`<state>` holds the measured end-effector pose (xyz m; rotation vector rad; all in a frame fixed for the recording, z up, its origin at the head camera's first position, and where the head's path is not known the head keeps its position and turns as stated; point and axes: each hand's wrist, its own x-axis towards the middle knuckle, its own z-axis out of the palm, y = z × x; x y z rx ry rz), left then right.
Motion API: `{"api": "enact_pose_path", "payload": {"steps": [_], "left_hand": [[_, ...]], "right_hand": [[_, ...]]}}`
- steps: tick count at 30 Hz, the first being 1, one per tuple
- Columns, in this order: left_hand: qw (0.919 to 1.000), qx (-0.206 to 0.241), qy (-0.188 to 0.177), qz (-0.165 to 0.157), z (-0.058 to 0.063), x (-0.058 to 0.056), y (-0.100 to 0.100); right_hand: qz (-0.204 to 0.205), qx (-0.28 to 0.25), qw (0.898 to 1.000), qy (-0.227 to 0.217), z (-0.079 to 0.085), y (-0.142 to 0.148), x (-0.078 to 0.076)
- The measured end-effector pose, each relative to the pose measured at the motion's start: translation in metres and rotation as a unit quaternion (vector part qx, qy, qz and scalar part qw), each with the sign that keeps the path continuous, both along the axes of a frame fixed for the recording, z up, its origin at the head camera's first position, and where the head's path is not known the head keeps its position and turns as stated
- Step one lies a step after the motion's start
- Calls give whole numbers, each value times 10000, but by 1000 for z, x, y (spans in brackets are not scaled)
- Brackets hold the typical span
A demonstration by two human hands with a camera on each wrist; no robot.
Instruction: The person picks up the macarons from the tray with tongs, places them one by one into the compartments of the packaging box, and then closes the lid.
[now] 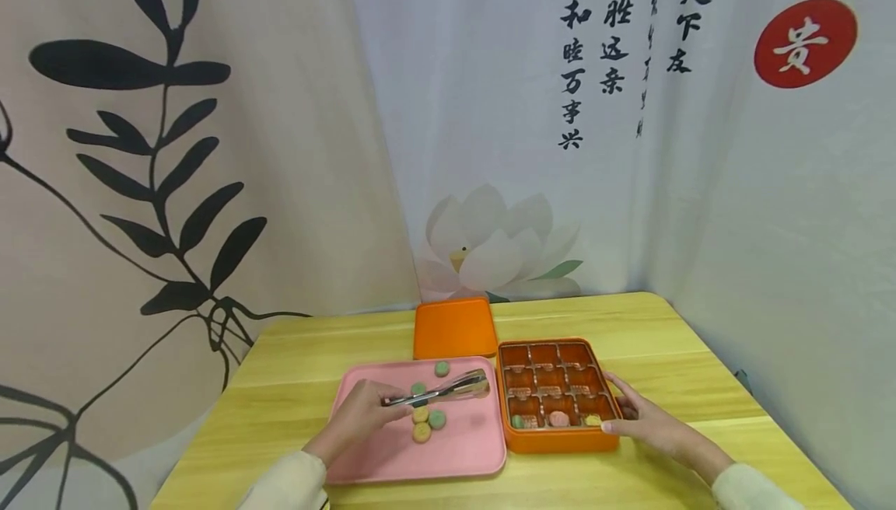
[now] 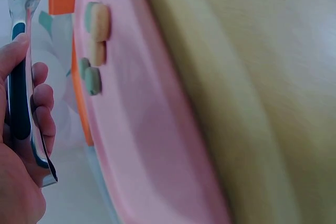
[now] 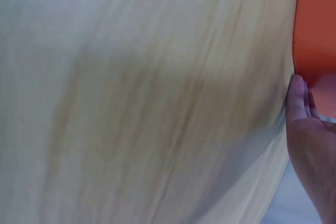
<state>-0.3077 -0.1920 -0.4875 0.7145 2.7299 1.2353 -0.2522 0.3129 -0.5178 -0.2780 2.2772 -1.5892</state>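
My left hand point(image 1: 371, 409) grips metal tongs point(image 1: 437, 393) with dark handles above the pink tray point(image 1: 462, 455). A small pale yellowish piece point(image 1: 481, 387) shows at the tong tips; it is too blurred to tell its kind. Beneath lie several small round macaron-like sweets, among them a yellow one point(image 1: 421, 433) and a green one point(image 1: 437, 419). My right hand point(image 1: 651, 420) touches the near right corner of the orange box point(image 1: 560, 441), fingers along its side wall. In the box's front row sit a green sweet point(image 1: 517, 421), a pink one point(image 1: 558, 419) and a yellow one point(image 1: 593, 420).
Behind the tray lies a flat orange lid point(image 1: 455, 329). Clear dividers split the box into several compartments. All this stands on a wood-grain table point(image 1: 280, 385). A printed curtain point(image 1: 315, 144) hangs behind the table, and the tray and box stand side by side.
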Motion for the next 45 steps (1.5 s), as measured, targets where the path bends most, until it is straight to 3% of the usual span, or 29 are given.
{"api": "enact_pose_path", "payload": {"steps": [9, 17, 22, 33, 41, 45], "left_hand": [[9999, 64, 108, -44, 10, -19, 34], [9997, 172, 11, -178, 10, -30, 65], [9998, 105, -11, -150, 8, -32, 75], [9993, 36, -197, 302, 11, -34, 72], [9992, -108, -88, 374, 9, -34, 58], [9991, 79, -124, 386, 6, -33, 46]], "right_hand": [[-90, 35, 10000, 14, -2, 2, 1], [-135, -37, 9999, -40, -3, 0, 2], [-116, -77, 9999, -77, -3, -1, 1], [-43, -101, 9999, -11, 0, -1, -1], [-38, -102, 9999, -27, 0, -1, -1], [5, -145, 9999, -34, -1, -1, -2]]}}
